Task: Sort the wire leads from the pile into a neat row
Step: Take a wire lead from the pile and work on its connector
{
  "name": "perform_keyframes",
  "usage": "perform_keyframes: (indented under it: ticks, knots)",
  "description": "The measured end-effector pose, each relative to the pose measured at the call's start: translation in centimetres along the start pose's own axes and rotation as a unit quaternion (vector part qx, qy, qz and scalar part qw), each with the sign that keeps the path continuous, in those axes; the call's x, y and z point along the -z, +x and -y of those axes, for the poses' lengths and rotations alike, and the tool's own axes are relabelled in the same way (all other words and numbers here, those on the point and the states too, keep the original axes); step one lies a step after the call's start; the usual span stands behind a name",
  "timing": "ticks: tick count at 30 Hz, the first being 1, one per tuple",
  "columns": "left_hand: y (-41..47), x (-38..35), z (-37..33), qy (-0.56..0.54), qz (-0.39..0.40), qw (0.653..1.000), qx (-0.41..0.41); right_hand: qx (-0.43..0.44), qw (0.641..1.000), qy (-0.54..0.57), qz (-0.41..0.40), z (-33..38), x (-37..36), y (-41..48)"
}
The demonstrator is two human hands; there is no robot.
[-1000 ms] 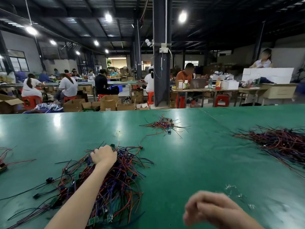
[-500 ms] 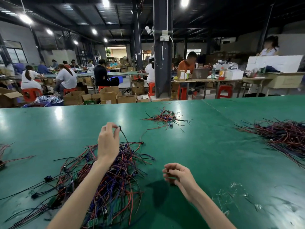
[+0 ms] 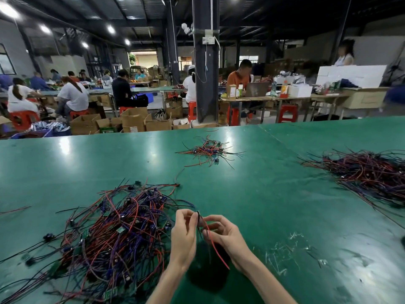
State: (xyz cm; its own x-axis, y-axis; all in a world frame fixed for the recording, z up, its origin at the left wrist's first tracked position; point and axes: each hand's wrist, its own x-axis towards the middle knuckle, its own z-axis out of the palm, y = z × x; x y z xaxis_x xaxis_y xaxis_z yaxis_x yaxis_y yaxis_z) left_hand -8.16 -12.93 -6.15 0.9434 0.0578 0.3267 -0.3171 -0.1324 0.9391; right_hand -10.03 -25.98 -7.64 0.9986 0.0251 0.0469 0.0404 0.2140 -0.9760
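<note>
Open cardboard boxes (image 3: 133, 120) stand on the floor beyond the counter (image 3: 263, 205); their contents cannot be made out from here. Both hands meet low in the middle of the view. The left hand (image 3: 184, 235) pinches the dark top end of a single wire lead (image 3: 222, 258), and the right hand (image 3: 225, 235) pinches its red strand just below, thumb against curled fingers. The lead is held above the counter, its tail hanging toward the person, just right of the main pile (image 3: 116, 233) (red, purple and black strands in a tangle, small green boards among them). The pile's near edge runs out of the bottom left of the view. A smaller tangle (image 3: 208, 150) lies far across the counter. A denser dark-red heap (image 3: 368, 174) is cut off by the right edge. Clear scraps (image 3: 282, 253) glint right of the hands; what they are is hard to tell. The counter is glossy green and reflects the ceiling lamps. Behind it are a dark pillar (image 3: 205, 62), red stools (image 3: 288, 113) and seated workers at long tables in a dim workshop hall.
</note>
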Motion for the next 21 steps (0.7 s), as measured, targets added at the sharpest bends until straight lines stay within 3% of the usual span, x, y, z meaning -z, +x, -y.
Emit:
perform_keyframes:
  ticks: [7,13,21]
  knots:
    - [-0.8,0.7,0.7,-0.031,0.065,0.996,0.047,0.034,0.998,-0.002,-0.048,-0.3,-0.6,-0.2]
    - [-0.9,0.3,1.3,-0.087,0.101,0.982,0.136,-0.032,0.991,0.079,-0.106,-0.5,0.0,0.8]
    - [-0.7,0.7,2.3,-0.054,0.130,0.977,0.160,-0.047,0.990,0.071,-0.115,-1.1,0.4,1.4]
